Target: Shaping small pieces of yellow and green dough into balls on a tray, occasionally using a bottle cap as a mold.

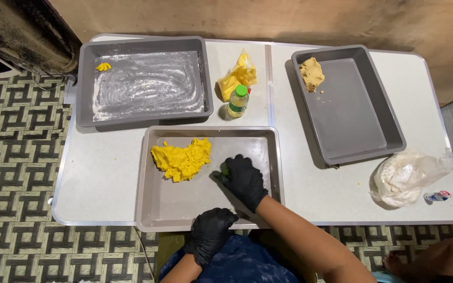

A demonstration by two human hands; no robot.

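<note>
Three grey trays sit on the table (106, 173); your right hand (245, 179), gloved black, presses down inside the near tray (148, 204), fingers curled over something small and green, just right of the yellow dough (181, 160); your left hand (212, 230) rests loosely curled at that tray's front rim, holding nothing.

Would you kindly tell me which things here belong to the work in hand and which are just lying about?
In use:
- right hand in black glove, on a small green thing, too hidden to identify
- left hand at the near rim
- near grey metal tray
- bright yellow dough

Lying about:
- floured grey tray
- right grey tray with tan dough
- green-capped oil bottle
- yellow bag
- white bag
</note>
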